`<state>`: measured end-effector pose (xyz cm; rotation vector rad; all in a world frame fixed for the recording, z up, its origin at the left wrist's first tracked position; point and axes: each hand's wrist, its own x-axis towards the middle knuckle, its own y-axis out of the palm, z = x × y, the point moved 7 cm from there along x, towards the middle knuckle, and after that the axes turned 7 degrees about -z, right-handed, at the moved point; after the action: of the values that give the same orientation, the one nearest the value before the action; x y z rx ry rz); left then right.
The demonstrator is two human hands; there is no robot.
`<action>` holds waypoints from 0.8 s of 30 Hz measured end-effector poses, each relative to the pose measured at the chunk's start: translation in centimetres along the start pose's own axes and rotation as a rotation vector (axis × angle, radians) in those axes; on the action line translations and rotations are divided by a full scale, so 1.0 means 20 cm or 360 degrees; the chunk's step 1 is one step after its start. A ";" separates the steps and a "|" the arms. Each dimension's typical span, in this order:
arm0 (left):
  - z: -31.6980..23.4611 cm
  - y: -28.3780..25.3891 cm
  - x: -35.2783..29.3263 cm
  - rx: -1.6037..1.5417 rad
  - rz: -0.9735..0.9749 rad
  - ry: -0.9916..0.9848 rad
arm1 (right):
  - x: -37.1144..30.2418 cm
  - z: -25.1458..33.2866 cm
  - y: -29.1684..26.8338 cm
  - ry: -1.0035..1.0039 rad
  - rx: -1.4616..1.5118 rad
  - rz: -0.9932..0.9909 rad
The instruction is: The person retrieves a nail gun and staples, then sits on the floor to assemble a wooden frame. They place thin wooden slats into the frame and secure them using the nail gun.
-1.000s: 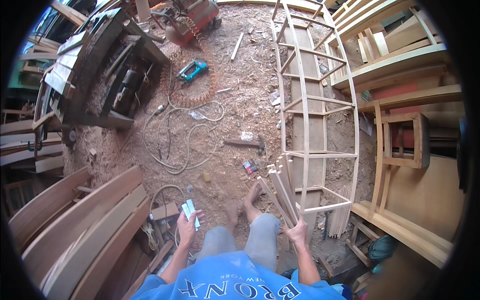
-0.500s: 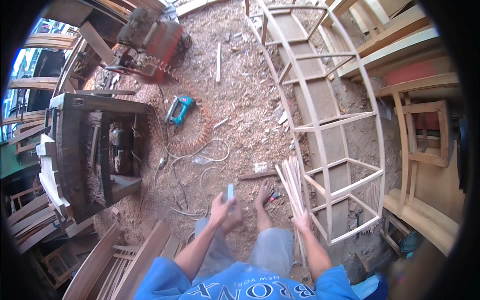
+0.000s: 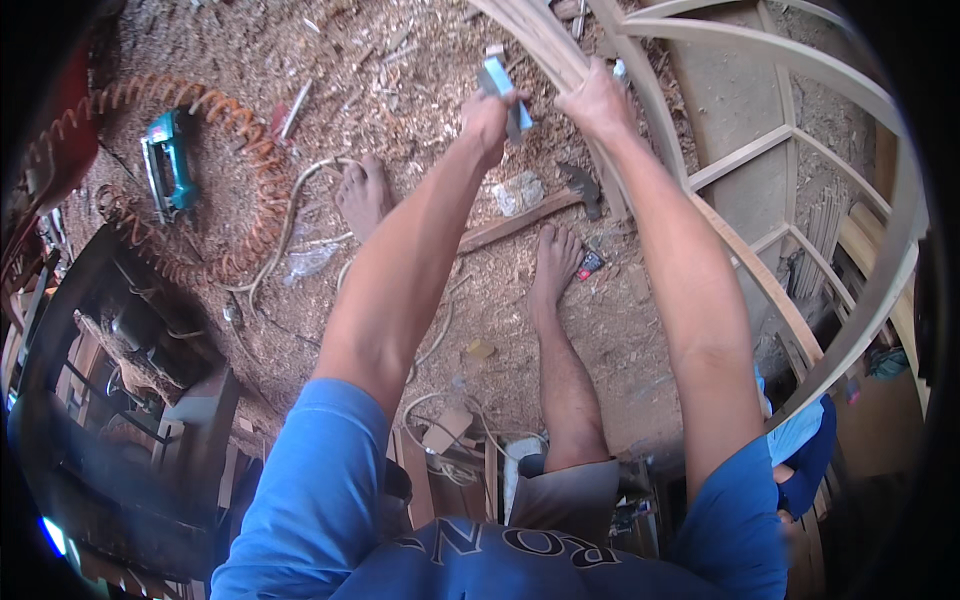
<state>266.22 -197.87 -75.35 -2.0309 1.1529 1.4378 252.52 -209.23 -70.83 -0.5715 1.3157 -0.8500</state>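
My left hand, stretched out ahead of me, is closed around a small flat block, light blue and grey; its kind I cannot make out. Close by on its right, my right hand grips a bundle of thin wooden strips, which run up past the top of the view. Just below the hands lies a hammer on the floor, its dark head pointing right. A crumpled clear plastic bag rests beside it. My bare feet are on either side of the hammer handle.
A long slatted wooden frame stands along the right. To the left lie a teal nail gun and an orange coiled air hose. A pale cord loops across the shavings. A dark machine stand is at lower left.
Both hands have reached farther forward and closer together, carrying the blue block and the wooden strips. The view has shifted nearer the floor, and the hammer head now shows.
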 end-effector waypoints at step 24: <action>-1.02 -1.58 -2.34 0.1027 -0.0641 0.0220 | -1.66 0.76 -1.43 -0.0016 -0.0030 0.0657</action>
<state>297.21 -175.46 -29.03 -1.7659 1.0078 0.6295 260.18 -200.86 -25.94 -0.3006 1.3709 -0.4944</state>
